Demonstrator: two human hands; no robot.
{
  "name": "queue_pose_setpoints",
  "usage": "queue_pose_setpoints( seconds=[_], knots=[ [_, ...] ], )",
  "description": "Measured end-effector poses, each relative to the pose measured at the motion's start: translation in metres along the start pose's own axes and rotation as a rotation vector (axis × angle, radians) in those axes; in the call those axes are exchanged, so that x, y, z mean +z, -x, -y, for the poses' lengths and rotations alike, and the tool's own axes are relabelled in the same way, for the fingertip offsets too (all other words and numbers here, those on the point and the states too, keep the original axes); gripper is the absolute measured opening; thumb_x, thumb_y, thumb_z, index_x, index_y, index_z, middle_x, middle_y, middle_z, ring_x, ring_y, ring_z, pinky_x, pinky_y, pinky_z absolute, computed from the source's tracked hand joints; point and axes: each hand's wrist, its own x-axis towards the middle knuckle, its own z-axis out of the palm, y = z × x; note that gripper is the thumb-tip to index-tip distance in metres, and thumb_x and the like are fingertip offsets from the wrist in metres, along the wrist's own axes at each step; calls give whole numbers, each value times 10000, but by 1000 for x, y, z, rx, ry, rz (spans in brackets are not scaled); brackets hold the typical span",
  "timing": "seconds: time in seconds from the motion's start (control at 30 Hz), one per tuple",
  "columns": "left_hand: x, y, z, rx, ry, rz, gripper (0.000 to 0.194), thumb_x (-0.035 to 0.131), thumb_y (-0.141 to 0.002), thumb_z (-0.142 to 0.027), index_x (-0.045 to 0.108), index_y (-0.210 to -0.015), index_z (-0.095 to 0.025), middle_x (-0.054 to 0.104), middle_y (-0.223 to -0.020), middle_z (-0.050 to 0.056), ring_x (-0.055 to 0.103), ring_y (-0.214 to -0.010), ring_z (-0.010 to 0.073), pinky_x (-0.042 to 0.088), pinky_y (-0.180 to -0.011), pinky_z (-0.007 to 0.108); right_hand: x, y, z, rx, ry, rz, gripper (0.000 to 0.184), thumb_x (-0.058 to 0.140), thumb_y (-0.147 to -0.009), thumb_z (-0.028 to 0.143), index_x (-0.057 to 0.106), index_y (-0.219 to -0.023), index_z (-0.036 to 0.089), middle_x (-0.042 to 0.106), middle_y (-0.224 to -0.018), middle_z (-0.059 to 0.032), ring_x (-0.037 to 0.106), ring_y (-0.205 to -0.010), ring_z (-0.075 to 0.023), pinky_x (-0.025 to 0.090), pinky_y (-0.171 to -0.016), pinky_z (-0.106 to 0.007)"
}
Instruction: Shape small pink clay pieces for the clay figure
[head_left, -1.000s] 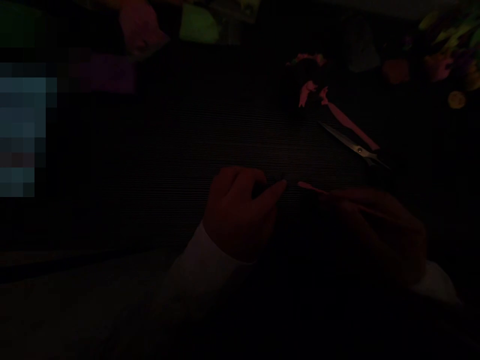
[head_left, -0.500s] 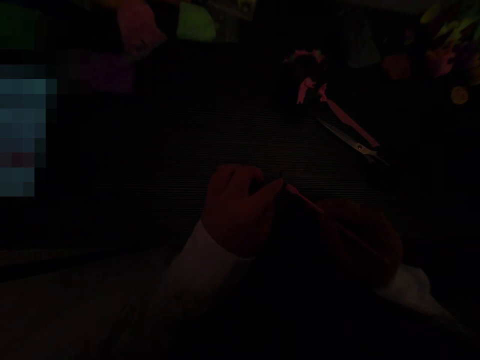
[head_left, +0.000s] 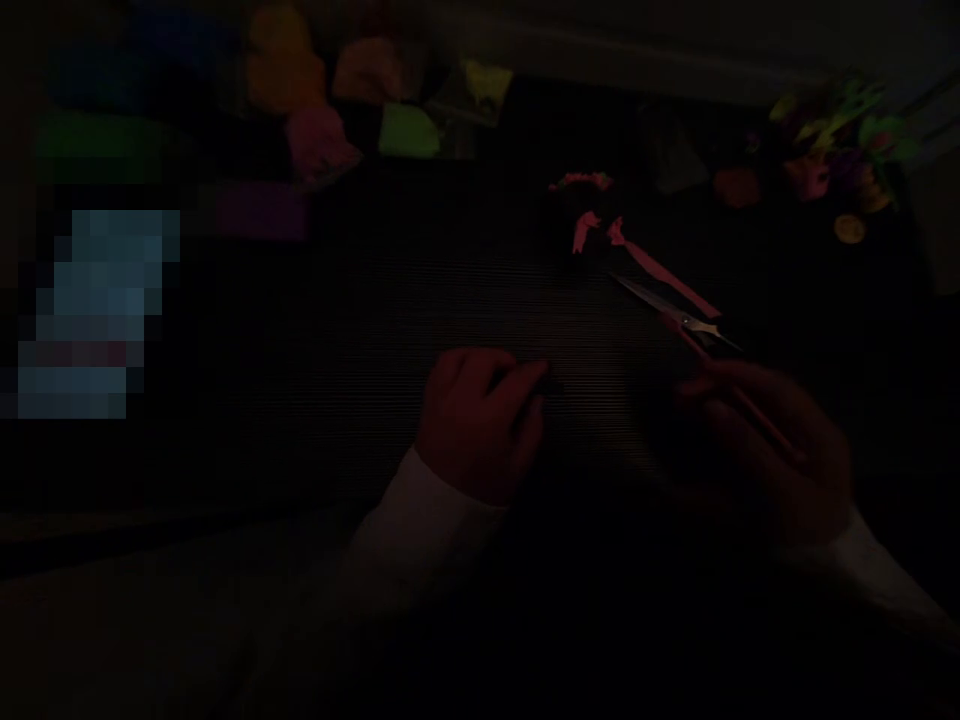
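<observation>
In the dim light over a dark counter [head_left: 390,285], a right hand [head_left: 814,475] is pinching a slim pink tool [head_left: 752,408] between its fingers, the straight shaft running back across the palm. Its tip is pointing between ten and eleven o'clock, overlapping the scissors [head_left: 685,322] in view; whether they are touching is unclear. The tool is looking light and stiff, probably smooth, best suiting a pinch along mid-shaft. At nine o'clock from it, the left hand [head_left: 480,425] is curling its fingers, their grip impossible to tell.
</observation>
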Motion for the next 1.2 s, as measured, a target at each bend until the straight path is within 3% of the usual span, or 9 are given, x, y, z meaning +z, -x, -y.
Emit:
queue_pose_setpoints(
  seconds=[0.1,0.2,0.3,0.47,0.77,0.9,1.0,1.2],
  knots=[
    [1,0,0,-23,-14,0,284,525,-725,-194,616,-993,-176,575,-884,78,485,-852,220,422,-769,397,-4,-3,-2,28,-229,145,498,550,-744,226,433,-1222,302,551,-1158,-25,550,-965,-198,458,-825,-366],
    [1,-1,1,-17,-23,16,291,515,-714,-165,623,-983,-188,569,-892,86,486,-856,229,414,-765,421,-8,-4,-3,34,-361,241,543,561,-714,296,415,-1237,303,484,-1253,-28,518,-1014,-228,466,-795,-384],
    [1,-4,3,-7,-25,22,259,513,-725,-171,632,-954,-190,568,-882,86,490,-855,228,414,-759,426,-5,-5,-5,59,-439,190,436,504,-749,384,491,-1169,267,543,-1176,-56,550,-931,-217,476,-731,-362],
    [2,-9,6,0,-27,31,188,511,-755,-206,646,-885,-194,573,-873,81,503,-849,215,413,-771,414,5,-6,-12,149,-468,21,216,551,-758,304,579,-969,265,638,-918,-24,585,-756,-165,468,-667,-314],
    [0,-13,10,28,-28,36,134,519,-762,-235,639,-808,-199,580,-862,62,507,-858,208,405,-784,403,1,-3,-16,76,-533,99,283,498,-789,344,589,-1033,234,636,-985,-55,583,-839,-191,462,-739,-342],
    [-4,-9,6,-15,-20,20,110,551,-733,-227,645,-768,-182,591,-841,66,523,-844,208,404,-785,394,5,-4,-15,114,-397,74,198,515,-799,291,592,-978,257,638,-962,-20,590,-843,-157,463,-731,-291],
    [-5,-3,1,-28,-38,-24,100,572,-712,-224,649,-750,-175,598,-823,69,530,-830,211,403,-781,388,8,-4,-14,65,-219,95,170,479,-825,281,580,-958,250,637,-938,-16,593,-832,-145,459,-737,-282],
    [1,9,-6,-25,-84,-97,99,576,-709,-247,643,-745,-183,603,-828,69,519,-821,216,413,-769,385,11,-8,-14,-276,213,157,308,466,-817,199,440,-1123,219,613,-996,-43,591,-841,-155,465,-718,-286]
  ],
)
